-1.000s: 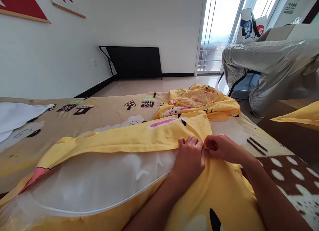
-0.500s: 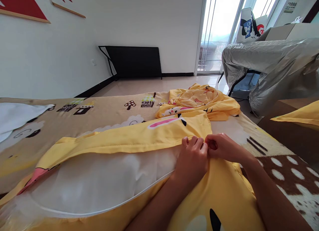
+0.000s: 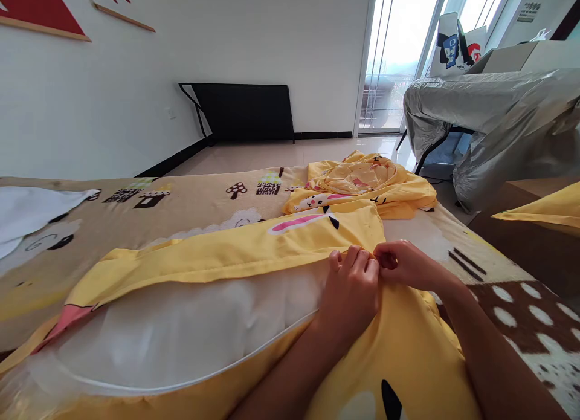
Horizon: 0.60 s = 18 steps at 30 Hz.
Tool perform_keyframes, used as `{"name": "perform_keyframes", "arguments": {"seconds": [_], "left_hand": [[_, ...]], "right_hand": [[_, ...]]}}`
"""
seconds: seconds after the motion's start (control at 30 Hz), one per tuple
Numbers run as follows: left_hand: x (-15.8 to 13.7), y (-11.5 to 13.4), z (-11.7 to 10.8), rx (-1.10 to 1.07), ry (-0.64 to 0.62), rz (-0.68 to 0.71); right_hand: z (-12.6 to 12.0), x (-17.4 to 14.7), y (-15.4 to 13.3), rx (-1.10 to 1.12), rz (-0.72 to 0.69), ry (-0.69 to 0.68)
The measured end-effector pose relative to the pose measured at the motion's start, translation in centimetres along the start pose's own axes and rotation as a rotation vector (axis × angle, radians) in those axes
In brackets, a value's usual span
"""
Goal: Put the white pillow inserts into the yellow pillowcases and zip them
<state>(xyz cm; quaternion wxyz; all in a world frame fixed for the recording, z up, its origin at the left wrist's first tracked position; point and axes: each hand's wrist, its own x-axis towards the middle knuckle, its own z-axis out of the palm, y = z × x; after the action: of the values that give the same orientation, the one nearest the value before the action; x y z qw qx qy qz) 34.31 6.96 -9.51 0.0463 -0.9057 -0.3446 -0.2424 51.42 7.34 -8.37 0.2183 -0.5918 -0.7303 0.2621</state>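
Note:
A yellow fabric cover (image 3: 199, 257) with rabbit-ear prints lies across the bed, its long opening gaping over a white inner cushion (image 3: 194, 323). Thin white edging runs along the lower lip of the opening. At the right end of this gap, my left hand (image 3: 351, 284) is closed with its fingers pinched on the cover's edge. Close against it, my right hand (image 3: 408, 264) pinches the same spot, thumb and forefinger together. Whatever small part sits between the fingertips is hidden by them.
Behind the cover lies a crumpled heap of yellow printed cloth (image 3: 362, 181). Beneath everything is a beige patterned blanket (image 3: 203, 193). White cloth (image 3: 36, 211) is at the left. A plastic-draped table (image 3: 489, 96) and a cardboard box (image 3: 521, 245) stand at the right.
Both hands stay at the same corner, with only a tiny shift of the fingers. The cover's upper edge near them has moved slightly.

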Motion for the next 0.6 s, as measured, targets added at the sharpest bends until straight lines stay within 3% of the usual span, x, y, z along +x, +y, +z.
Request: {"name": "perform_keyframes", "arguments": {"seconds": [0.3,0.6], "left_hand": [[0.26,-0.14,-0.09,-0.198,-0.052,-0.107],[0.20,-0.05,0.06,-0.204,-0.048,-0.140]], "right_hand": [[0.00,0.15,0.19,0.059,0.006,-0.021],[-0.06,0.41,0.46,0.172,0.000,-0.060]]}}
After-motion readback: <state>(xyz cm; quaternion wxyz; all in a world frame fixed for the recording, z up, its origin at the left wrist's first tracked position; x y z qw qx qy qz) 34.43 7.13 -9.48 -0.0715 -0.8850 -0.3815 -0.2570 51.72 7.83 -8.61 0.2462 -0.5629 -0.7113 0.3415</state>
